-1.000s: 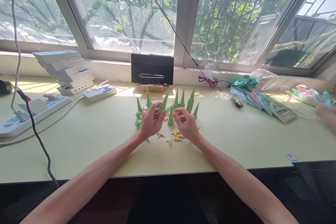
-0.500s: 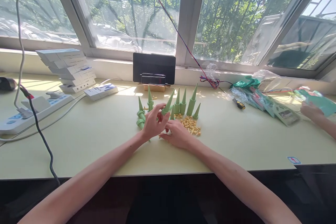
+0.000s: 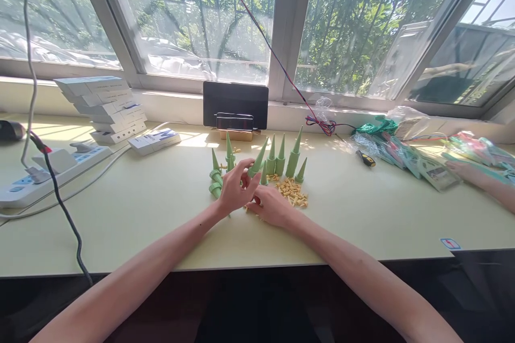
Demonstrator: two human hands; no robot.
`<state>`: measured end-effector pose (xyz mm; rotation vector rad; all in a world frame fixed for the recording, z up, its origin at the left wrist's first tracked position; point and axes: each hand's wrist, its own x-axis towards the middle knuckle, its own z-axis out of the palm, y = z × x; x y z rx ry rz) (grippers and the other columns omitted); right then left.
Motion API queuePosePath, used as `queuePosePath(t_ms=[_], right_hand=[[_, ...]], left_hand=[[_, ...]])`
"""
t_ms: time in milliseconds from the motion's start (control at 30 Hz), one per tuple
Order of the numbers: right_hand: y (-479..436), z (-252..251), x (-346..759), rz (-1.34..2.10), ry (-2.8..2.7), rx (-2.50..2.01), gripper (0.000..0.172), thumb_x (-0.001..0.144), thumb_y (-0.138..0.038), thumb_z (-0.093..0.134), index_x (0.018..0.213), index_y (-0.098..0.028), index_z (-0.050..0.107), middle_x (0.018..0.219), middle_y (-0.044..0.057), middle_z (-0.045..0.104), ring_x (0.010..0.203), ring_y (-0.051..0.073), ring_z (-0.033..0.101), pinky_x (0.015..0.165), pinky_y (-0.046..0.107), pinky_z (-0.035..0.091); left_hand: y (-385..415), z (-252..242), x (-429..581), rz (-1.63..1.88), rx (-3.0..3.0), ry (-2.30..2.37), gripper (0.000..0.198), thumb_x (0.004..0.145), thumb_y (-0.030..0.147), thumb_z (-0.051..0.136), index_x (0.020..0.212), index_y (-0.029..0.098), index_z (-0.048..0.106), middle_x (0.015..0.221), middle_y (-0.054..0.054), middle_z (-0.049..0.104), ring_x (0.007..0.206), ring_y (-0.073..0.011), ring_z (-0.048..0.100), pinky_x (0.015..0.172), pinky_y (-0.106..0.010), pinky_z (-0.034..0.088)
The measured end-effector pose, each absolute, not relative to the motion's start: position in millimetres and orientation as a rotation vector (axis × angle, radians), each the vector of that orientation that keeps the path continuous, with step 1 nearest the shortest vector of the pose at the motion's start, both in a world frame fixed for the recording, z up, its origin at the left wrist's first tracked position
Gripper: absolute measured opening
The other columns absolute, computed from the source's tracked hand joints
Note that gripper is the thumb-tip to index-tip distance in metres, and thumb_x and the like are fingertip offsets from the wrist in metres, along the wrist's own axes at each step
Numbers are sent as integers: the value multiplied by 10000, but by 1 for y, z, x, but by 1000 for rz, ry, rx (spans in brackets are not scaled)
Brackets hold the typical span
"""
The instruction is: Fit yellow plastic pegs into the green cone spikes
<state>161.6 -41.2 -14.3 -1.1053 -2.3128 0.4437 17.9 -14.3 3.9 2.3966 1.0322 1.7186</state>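
My left hand point(image 3: 236, 186) is closed around the lower part of a green plastic spike point(image 3: 259, 158), its pointed end up. Right beside it, my right hand point(image 3: 274, 204) rests low over the table with fingers bent inward under the left hand. Its fingertips are partly hidden, so what they pinch does not show. Several green spikes point(image 3: 295, 158) stand upright behind my hands. Ringed green pieces point(image 3: 215, 187) sit left of my left hand. A pile of small yellow pegs point(image 3: 293, 192) lies just beyond my right hand.
A dark tablet point(image 3: 235, 102) and a phone point(image 3: 234, 121) lean on a stand behind. At left are stacked white boxes point(image 3: 108, 102) and a power strip point(image 3: 56, 174). A yellow-black cutter point(image 3: 366, 158), plastic bags point(image 3: 426, 166) and another person's hand point(image 3: 469, 171) are at right.
My hands and the green spike hardly move. At right, the other person's hand has shifted left, and the green bag by it now lies lower.
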Motion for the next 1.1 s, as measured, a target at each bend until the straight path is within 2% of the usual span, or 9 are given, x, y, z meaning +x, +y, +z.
queuePosePath(t_ms=[167,300,433,567,733,867,1100], right_hand=[[-41,-16,163,456,-2320,-1100,62,888,-152,612,827,-152,601,800,15,578,669,122,465,626,244,357],[-41,-16,163,434,-2328,-1086,87,905,-124,564,850,-146,627,825,34,607,674,123,490,641,245,377],[-45,-13,163,423,-2328,-1070,45,903,-188,613,892,-157,644,836,38,620,685,134,519,645,255,385],[-48,-10,162,430,-2350,-1055,98,865,-248,681,892,-164,639,839,42,629,688,146,525,635,267,382],[-47,-12,162,418,-2371,-1081,45,852,-168,642,824,-160,608,783,29,596,660,137,490,633,266,377],[-45,-16,162,412,-2364,-1067,66,875,-151,595,810,-161,589,783,26,590,647,130,475,623,257,369],[-44,-16,163,450,-2287,-1005,67,916,-131,539,922,-158,600,858,46,614,687,137,510,654,255,401]], left_hand=[[-14,4,18,1730,2416,1019,180,879,268,586,1036,191,543,780,23,665,409,-38,501,482,-180,428],[-14,3,18,1729,2422,1023,186,885,280,585,1041,187,544,818,10,671,414,-39,513,479,-183,429],[-15,3,17,1708,2406,1033,186,885,282,586,1039,188,545,848,-3,682,418,-38,518,468,-180,426],[-15,2,17,1696,2396,1013,187,884,273,586,1046,193,540,830,5,673,422,-39,524,458,-173,422],[-14,2,17,1704,2409,994,185,883,265,586,1047,194,536,801,16,662,418,-39,522,463,-172,422],[-13,1,17,1706,2415,980,184,881,262,590,1044,192,539,797,17,662,418,-38,518,461,-170,418],[-14,3,18,1709,2403,1001,189,877,263,596,1043,192,542,818,10,670,426,-39,525,473,-174,435]])
